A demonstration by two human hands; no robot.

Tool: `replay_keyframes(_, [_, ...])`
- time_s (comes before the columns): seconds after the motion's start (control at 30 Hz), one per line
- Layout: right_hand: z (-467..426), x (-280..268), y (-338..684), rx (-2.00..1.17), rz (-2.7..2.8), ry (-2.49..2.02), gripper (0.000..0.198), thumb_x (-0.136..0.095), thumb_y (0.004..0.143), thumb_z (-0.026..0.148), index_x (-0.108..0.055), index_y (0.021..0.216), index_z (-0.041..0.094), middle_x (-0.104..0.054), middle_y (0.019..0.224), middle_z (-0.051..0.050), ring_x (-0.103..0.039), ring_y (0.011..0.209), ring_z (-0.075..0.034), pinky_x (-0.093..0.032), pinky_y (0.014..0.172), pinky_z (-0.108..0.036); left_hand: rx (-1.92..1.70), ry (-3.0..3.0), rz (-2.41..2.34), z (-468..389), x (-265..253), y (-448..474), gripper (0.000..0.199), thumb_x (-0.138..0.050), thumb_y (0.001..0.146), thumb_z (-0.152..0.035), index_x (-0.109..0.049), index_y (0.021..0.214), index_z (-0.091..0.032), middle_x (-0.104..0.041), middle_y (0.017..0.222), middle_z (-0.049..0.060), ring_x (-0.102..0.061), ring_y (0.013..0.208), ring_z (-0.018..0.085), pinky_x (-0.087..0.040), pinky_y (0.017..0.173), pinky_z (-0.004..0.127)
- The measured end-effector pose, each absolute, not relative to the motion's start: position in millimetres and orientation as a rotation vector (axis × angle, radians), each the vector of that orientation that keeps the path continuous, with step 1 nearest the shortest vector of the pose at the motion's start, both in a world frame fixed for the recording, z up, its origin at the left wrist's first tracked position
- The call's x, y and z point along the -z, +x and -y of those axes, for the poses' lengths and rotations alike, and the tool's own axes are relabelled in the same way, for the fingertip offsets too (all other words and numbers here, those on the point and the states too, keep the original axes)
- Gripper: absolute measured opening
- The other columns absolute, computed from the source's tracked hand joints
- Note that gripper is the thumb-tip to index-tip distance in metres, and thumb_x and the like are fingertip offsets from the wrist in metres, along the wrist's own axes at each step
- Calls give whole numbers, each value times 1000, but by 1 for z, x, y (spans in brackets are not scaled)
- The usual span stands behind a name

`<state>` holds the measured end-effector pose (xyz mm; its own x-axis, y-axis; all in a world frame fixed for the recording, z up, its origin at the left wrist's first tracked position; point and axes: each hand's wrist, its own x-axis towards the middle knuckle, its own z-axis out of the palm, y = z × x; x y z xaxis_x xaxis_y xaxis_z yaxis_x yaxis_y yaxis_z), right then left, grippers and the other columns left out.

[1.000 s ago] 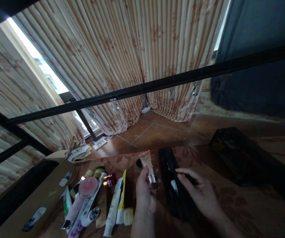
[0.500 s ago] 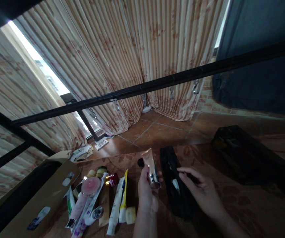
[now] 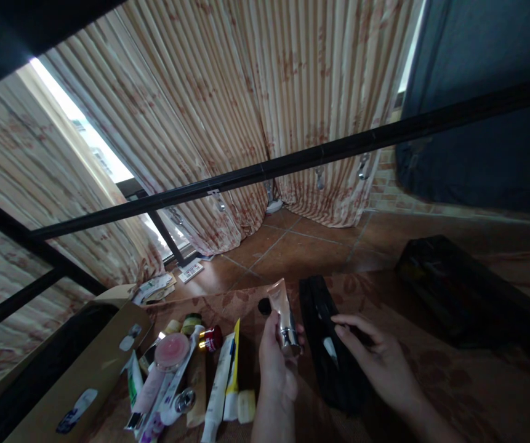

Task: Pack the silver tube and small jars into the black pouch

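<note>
Striped curtains (image 3: 228, 111) with reddish flowers hang at the far side, above a floor of brown tiles (image 3: 292, 243), and black metal bars (image 3: 292, 169) cross the view. Near the person lies a patterned brown cloth (image 3: 453, 381), and on it stands a black pouch (image 3: 327, 344), long and narrow, with its top open. Inside the pouch a small white tube (image 3: 330, 349) shows; what else is in it I cannot tell, because the inside is dark.

Just left of the pouch, the left hand (image 3: 276, 363) holds a beige cosmetic tube (image 3: 283, 311) above the cloth. The tube is almost upright: its flat crimped end points up and away, and its shiny silver cap (image 3: 290, 339) is at the bottom, between the thumb and the fingers, which are closed around it.

The right hand (image 3: 380, 360) rests over the open pouch with the palm down. Its fingers are loosely curled, and the fingertips touch the pouch's near right edge; it holds nothing that I can see.

Farther left, a row of tubes and small jars lies on the cloth, among them a round pink lid (image 3: 171, 349) and a yellow and white tube (image 3: 232, 375). At the far left stands a cardboard box (image 3: 84, 375). Well to the right lies a black bag (image 3: 468, 289).
</note>
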<state>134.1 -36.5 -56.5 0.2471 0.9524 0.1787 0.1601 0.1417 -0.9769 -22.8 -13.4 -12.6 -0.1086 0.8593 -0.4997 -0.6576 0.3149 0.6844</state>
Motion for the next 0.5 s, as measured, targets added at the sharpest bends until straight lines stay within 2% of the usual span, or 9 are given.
replay_keyframes(0.27, [37, 51, 133, -827, 1190, -1313, 32, -66, 82, 53, -76, 93, 24, -72, 81, -4, -68, 73, -20, -55, 60, -26, -1336, 229, -1091, 14, 13, -22, 22, -59, 89, -35, -61, 91, -13, -65, 62, 6, -59, 48, 12, -44, 45, 18])
replay_keyframes(0.5, [38, 51, 133, -828, 1196, -1309, 33, -65, 83, 52, -76, 95, 23, -72, 84, -5, -68, 75, -20, -55, 62, -26, -1381, 232, -1101, 11, 17, -22, 17, -57, 90, -30, -60, 86, -13, -63, 60, 3, -57, 48, 11, -40, 43, 17])
